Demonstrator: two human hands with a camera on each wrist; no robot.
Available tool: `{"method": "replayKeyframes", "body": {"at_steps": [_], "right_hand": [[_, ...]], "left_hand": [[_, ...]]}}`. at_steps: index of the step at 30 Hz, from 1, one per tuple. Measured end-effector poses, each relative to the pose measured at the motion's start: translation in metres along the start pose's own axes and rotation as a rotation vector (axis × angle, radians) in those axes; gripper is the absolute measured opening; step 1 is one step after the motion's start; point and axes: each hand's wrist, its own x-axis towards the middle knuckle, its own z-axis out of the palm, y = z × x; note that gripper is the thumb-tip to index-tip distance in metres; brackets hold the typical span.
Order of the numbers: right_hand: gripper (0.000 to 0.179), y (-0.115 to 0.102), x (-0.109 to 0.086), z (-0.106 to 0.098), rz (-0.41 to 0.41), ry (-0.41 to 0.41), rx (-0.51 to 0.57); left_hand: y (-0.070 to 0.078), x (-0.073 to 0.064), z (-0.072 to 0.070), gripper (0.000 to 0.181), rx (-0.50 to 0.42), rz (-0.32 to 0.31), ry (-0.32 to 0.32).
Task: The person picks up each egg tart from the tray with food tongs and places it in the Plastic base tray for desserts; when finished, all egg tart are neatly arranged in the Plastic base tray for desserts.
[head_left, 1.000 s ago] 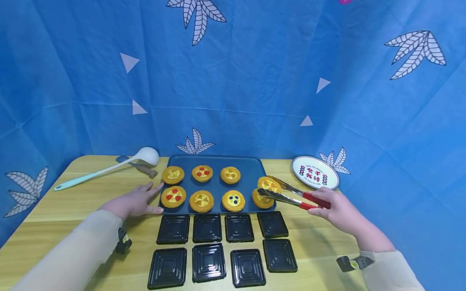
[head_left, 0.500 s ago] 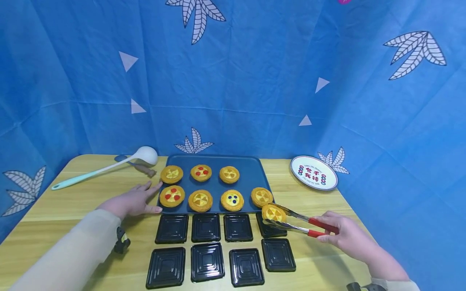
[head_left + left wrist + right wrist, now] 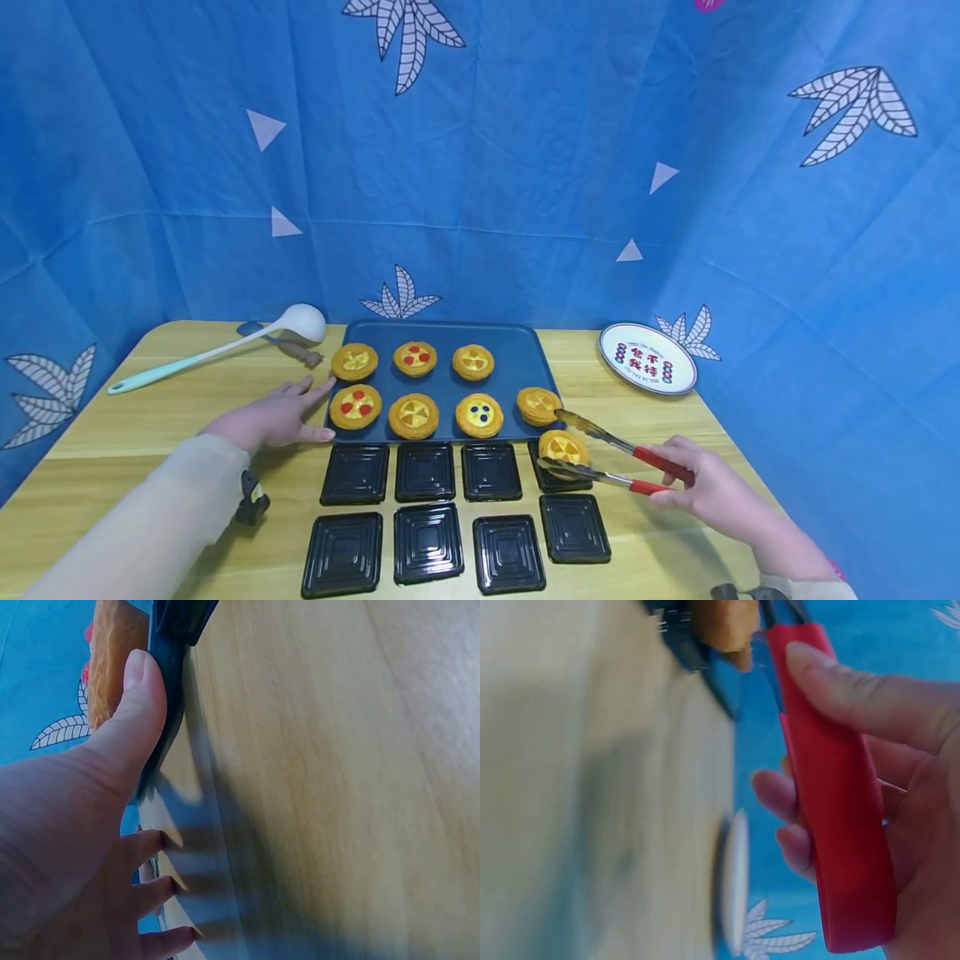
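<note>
My right hand [image 3: 701,487] grips red-handled tongs [image 3: 663,465], also filling the right wrist view as a red handle [image 3: 836,787] between thumb and fingers. The tongs' arms stand apart around an egg tart [image 3: 564,446], which sits over the black plastic base [image 3: 546,477] nearest the tray's right corner. Several more tarts, among them a blueberry-dotted one [image 3: 479,415] and a red-topped one [image 3: 356,407], lie in two rows on the dark blue baking tray [image 3: 510,358]. My left hand [image 3: 273,414] has its fingers spread at the tray's left edge, thumb [image 3: 139,697] against the rim.
Other square black bases, such as one front left [image 3: 342,554], lie in two rows before the tray. A white ladle [image 3: 300,322] with a mint handle and a wooden-handled utensil [image 3: 300,352] lie at the back left. An oval plate [image 3: 647,358] stands back right.
My right hand has brought the tart in the tongs off the tray, forward and down to the black base. The tongs' arms have since spread wider. My left hand has stayed put.
</note>
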Motion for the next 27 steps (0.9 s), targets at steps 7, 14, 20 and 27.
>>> {"method": "replayKeyframes", "body": {"at_steps": [7, 14, 20, 27], "right_hand": [[0.06, -0.023, 0.024, -0.016, -0.041, 0.103, -0.035], [0.057, -0.033, 0.058, -0.012, 0.014, 0.062, -0.124], [0.056, -0.044, 0.094, -0.001, -0.009, 0.019, -0.109], [0.06, -0.056, 0.141, 0.019, 0.02, -0.014, -0.149]], "left_hand": [[-0.001, -0.002, 0.0, 0.102, 0.003, -0.004, 0.007], [-0.002, 0.0, 0.002, 0.102, -0.002, -0.002, 0.01], [-0.005, 0.004, 0.004, 0.104, -0.025, -0.007, 0.003], [-0.003, 0.001, 0.002, 0.103, -0.018, -0.011, 0.006]]}}
